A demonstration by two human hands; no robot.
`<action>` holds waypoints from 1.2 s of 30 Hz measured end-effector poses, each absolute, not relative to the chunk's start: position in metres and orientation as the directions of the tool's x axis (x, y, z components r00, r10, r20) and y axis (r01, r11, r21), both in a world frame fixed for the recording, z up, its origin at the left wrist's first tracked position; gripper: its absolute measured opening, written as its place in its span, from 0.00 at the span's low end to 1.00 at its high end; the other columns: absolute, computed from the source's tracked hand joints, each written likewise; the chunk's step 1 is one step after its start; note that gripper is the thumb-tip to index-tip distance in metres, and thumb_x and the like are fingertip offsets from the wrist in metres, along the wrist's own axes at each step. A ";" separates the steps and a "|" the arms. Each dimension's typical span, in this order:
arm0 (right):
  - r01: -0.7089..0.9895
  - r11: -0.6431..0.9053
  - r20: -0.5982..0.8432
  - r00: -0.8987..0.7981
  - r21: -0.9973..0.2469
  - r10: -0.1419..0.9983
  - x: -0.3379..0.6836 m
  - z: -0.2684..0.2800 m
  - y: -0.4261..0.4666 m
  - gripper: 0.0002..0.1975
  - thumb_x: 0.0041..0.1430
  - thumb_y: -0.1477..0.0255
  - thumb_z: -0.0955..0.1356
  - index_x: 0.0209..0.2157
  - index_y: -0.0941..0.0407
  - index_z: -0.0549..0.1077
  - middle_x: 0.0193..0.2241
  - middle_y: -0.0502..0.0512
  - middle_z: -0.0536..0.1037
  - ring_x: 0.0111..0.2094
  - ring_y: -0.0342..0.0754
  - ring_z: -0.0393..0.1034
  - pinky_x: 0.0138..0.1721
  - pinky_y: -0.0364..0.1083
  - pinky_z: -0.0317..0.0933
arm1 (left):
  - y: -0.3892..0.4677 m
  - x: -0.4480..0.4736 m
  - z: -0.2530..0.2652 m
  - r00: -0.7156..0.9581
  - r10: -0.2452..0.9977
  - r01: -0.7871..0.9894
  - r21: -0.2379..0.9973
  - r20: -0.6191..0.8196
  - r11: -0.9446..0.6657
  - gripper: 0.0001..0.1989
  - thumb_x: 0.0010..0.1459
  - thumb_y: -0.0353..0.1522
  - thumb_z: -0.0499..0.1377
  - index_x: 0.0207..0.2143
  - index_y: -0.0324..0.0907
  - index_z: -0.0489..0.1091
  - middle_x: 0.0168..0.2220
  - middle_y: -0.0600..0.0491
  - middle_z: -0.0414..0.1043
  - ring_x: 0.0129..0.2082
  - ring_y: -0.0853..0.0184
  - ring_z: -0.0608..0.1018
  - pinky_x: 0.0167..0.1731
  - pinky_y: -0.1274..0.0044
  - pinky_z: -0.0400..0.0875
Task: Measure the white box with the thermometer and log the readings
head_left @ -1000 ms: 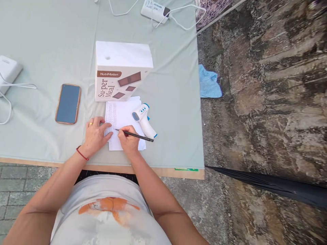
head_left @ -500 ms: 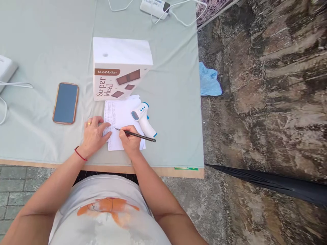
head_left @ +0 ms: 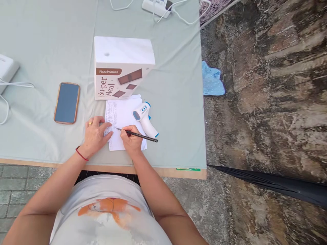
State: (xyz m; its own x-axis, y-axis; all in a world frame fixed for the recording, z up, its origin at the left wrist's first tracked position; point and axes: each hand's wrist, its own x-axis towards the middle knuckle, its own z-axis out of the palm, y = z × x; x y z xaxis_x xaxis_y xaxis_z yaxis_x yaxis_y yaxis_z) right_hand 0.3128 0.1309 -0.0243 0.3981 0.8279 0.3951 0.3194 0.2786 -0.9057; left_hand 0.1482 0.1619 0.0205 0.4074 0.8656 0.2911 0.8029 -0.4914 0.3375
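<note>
My right hand (head_left: 132,139) is closed round a black pen (head_left: 143,136), its tip at the white paper (head_left: 126,115). Columns of small handwriting run down the paper's left side. My left hand (head_left: 96,135) lies open on the left edge of the sheet, thumb and fingers apart. A white and blue infrared thermometer (head_left: 146,119) rests on the right part of the paper, beside my right hand. Behind the sheet stands a white NutriMotion box (head_left: 122,66), touching or covering the paper's far edge.
A phone in a brown case (head_left: 66,102) lies left of my left hand. White devices with cables sit at the far left (head_left: 6,73) and the back (head_left: 157,6). A grey-green cloth (head_left: 176,112) covers the table; its right edge borders a stone wall (head_left: 268,102).
The whole view has shifted slightly, so things appear a little further right. Both hands and the pen keep nearly the same place on the paper.
</note>
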 end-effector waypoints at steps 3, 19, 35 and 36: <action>0.324 0.273 0.390 0.386 -0.906 0.836 0.313 -0.025 0.131 0.05 0.54 0.67 0.67 0.27 0.53 0.70 0.21 0.46 0.71 0.22 0.42 0.63 0.26 0.43 0.61 | 0.162 0.148 0.020 0.405 0.863 0.803 0.333 0.301 -0.493 0.13 0.60 0.37 0.65 0.47 0.46 0.79 0.48 0.45 0.68 0.47 0.55 0.71 0.49 0.63 0.64; 0.384 0.342 0.488 0.400 -0.858 0.776 0.312 -0.028 0.130 0.05 0.56 0.71 0.66 0.27 0.53 0.69 0.20 0.45 0.70 0.21 0.42 0.62 0.24 0.43 0.60 | 0.162 0.147 0.020 0.408 0.865 0.798 0.347 0.293 -0.493 0.13 0.60 0.37 0.64 0.47 0.46 0.79 0.47 0.45 0.67 0.47 0.56 0.71 0.49 0.64 0.63; 0.797 0.456 0.614 -0.139 -0.396 0.777 0.370 -0.034 0.131 0.23 0.67 0.79 0.57 0.58 0.57 0.72 0.41 0.63 0.75 0.44 0.54 0.72 0.47 0.57 0.71 | 0.165 0.142 0.023 0.394 0.873 0.788 0.383 0.287 -0.482 0.16 0.61 0.35 0.62 0.51 0.42 0.75 0.49 0.43 0.69 0.46 0.56 0.73 0.45 0.65 0.66; 0.791 0.465 0.619 -0.142 -0.399 0.773 0.372 -0.034 0.130 0.23 0.67 0.77 0.58 0.59 0.57 0.71 0.42 0.64 0.74 0.45 0.55 0.71 0.49 0.58 0.71 | 0.165 0.141 0.022 0.399 0.868 0.785 0.380 0.295 -0.489 0.16 0.61 0.35 0.62 0.50 0.42 0.75 0.49 0.44 0.70 0.46 0.56 0.73 0.45 0.65 0.66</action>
State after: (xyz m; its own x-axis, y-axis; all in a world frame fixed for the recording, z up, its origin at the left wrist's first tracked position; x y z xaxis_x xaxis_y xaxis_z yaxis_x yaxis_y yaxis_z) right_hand 0.3719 0.1298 -0.0341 -0.1421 0.7727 0.6187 0.7906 0.4647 -0.3988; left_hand 0.1413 0.1654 0.0222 0.3986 0.8684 0.2950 0.7851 -0.4894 0.3797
